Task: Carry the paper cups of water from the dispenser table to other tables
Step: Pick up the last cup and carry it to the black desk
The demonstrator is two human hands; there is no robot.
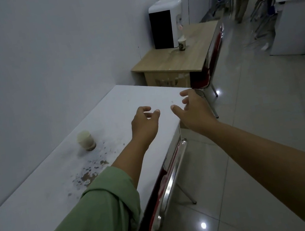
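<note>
Both hands (170,116) empty; paper cup (85,141) to their left.

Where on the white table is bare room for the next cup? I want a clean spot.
The far end of the white table, beyond the beige paper cup, is bare. The brown stains crowd the patch near the green sleeve.
</note>
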